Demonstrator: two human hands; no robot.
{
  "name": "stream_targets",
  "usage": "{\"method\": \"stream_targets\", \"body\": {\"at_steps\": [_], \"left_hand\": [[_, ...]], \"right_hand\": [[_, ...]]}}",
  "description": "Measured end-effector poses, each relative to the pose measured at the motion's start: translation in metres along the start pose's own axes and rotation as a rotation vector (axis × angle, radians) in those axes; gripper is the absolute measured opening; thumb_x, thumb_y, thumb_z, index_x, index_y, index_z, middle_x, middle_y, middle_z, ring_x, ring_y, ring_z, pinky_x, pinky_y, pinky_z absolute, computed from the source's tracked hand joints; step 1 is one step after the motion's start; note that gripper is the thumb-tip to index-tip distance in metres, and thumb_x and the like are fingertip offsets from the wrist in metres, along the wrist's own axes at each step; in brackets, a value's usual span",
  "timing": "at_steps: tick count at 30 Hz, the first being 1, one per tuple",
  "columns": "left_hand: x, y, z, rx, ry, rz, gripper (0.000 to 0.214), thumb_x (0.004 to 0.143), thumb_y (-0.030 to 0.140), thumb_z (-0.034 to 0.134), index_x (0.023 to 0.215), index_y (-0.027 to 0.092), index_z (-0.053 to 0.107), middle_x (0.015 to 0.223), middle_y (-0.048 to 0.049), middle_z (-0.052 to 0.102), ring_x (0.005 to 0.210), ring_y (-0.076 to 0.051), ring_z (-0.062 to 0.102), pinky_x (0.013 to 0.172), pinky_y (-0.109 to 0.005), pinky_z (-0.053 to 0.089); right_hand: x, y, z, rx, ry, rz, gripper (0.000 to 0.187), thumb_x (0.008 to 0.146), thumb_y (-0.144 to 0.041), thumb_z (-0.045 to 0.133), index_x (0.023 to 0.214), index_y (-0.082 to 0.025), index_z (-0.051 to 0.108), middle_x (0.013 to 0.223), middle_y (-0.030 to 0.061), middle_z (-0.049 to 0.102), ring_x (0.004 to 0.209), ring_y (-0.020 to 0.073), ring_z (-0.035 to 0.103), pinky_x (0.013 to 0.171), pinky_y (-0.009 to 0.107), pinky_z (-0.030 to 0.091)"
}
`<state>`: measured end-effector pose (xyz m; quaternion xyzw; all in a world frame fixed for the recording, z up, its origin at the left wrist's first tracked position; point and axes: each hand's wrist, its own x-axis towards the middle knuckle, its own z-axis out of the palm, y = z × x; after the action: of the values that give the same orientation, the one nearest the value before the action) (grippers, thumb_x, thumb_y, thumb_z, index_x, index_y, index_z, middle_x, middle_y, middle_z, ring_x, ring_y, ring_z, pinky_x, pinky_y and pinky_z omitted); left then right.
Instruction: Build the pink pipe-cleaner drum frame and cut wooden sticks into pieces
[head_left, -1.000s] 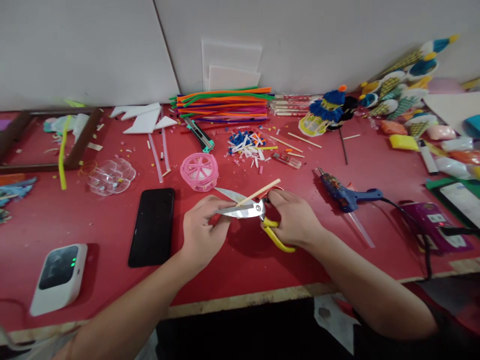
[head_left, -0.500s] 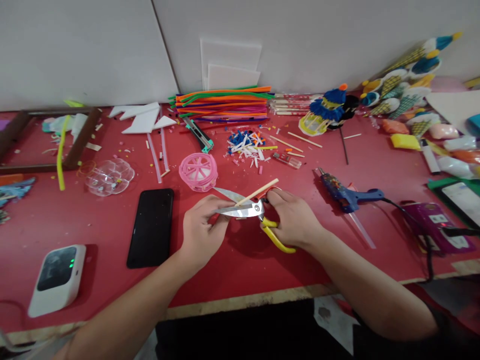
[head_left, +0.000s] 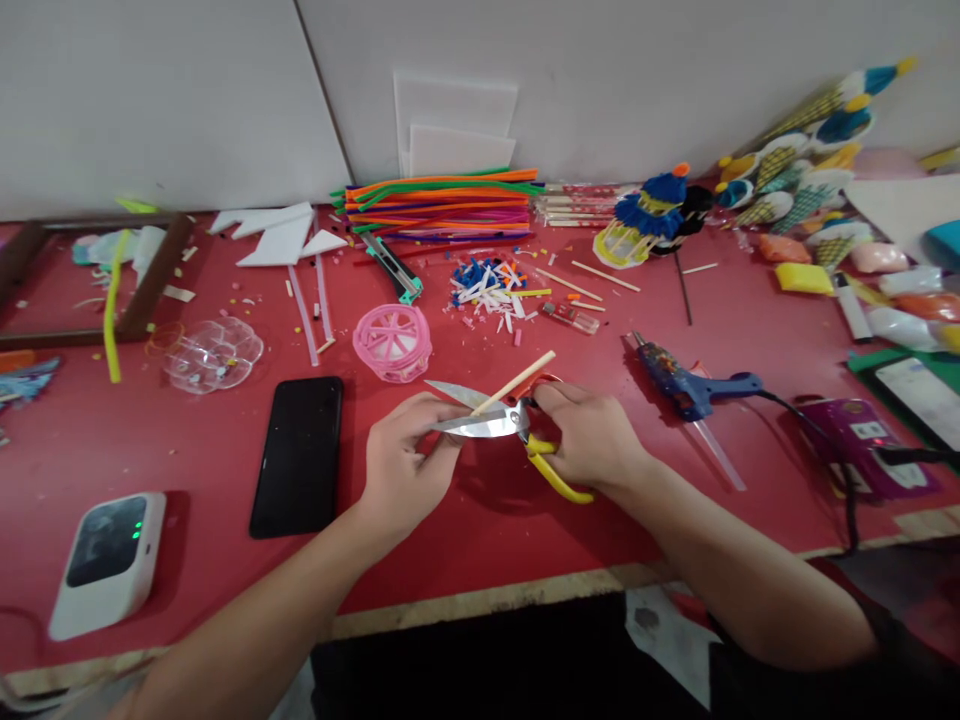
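My right hand [head_left: 594, 437] grips the yellow handles of a pair of scissors [head_left: 491, 421], whose steel blades are spread apart. A thin wooden stick [head_left: 517, 381] lies between the blades, slanting up to the right. My left hand [head_left: 405, 462] is closed around the stick's near end, just under the lower blade. Both hands hover low over the red table [head_left: 480, 520] near its front edge.
A black phone [head_left: 298, 455] and a white device [head_left: 105, 562] lie left of my hands. A pink plastic wheel [head_left: 394, 341], coloured scraps [head_left: 491, 285] and pipe cleaners [head_left: 442, 205] sit behind. A blue glue gun [head_left: 686, 382] lies to the right, with craft toys [head_left: 795, 190] beyond.
The hands, scissors and stick hold nearly the same pose. The whole scene has slid slightly left and down in view as my head moved.
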<state>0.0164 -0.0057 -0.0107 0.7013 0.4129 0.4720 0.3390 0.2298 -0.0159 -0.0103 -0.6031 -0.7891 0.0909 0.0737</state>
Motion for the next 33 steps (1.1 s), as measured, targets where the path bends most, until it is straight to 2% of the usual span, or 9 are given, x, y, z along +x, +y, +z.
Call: {"method": "stream_targets", "body": {"at_steps": [8,12,20,25,33], "left_hand": [[0.003,0.001,0.0,-0.029,0.011,0.014,0.017,0.078,0.007,0.06,0.078,0.021,0.07,0.075,-0.0013,0.071,0.068,-0.014,0.066,0.063,-0.025,0.053],[0.003,0.001,0.001,0.017,0.025,0.045,0.014,0.081,0.01,0.062,0.079,0.021,0.07,0.078,-0.0005,0.072,0.07,-0.013,0.067,0.067,-0.025,0.055],[0.003,0.006,0.002,0.25,0.105,0.026,0.013,0.081,0.01,0.061,0.083,0.02,0.069,0.084,-0.0012,0.074,0.078,-0.015,0.07,0.073,-0.025,0.057],[0.002,0.004,0.004,0.184,0.13,-0.08,0.012,0.08,0.01,0.063,0.085,0.02,0.069,0.08,-0.0001,0.075,0.07,-0.014,0.07,0.065,-0.023,0.057],[0.003,0.0,0.002,0.09,0.074,-0.057,0.016,0.08,0.008,0.059,0.079,0.021,0.069,0.079,0.0001,0.073,0.072,-0.014,0.069,0.068,-0.024,0.056]], "right_hand": [[0.002,-0.009,-0.009,-0.085,-0.19,0.071,0.03,0.069,-0.036,0.057,0.091,-0.016,0.06,0.082,0.0102,0.069,0.072,0.0239,0.064,0.059,0.028,0.036],[0.003,-0.01,-0.01,-0.089,-0.233,0.091,0.034,0.071,-0.037,0.057,0.096,-0.015,0.06,0.085,0.0121,0.069,0.076,0.0259,0.066,0.062,0.029,0.038],[0.001,-0.009,-0.004,-0.04,-0.13,0.054,0.033,0.078,-0.04,0.051,0.099,-0.015,0.055,0.091,0.0133,0.067,0.08,0.0259,0.064,0.064,0.031,0.04],[0.002,-0.006,-0.001,-0.009,-0.079,0.013,0.038,0.078,-0.047,0.052,0.096,-0.015,0.052,0.091,0.0152,0.065,0.084,0.0283,0.062,0.071,0.035,0.043],[0.001,-0.004,0.001,0.027,-0.053,-0.005,0.035,0.076,-0.046,0.054,0.093,-0.016,0.049,0.089,0.0142,0.064,0.081,0.0274,0.061,0.07,0.035,0.042]]}}
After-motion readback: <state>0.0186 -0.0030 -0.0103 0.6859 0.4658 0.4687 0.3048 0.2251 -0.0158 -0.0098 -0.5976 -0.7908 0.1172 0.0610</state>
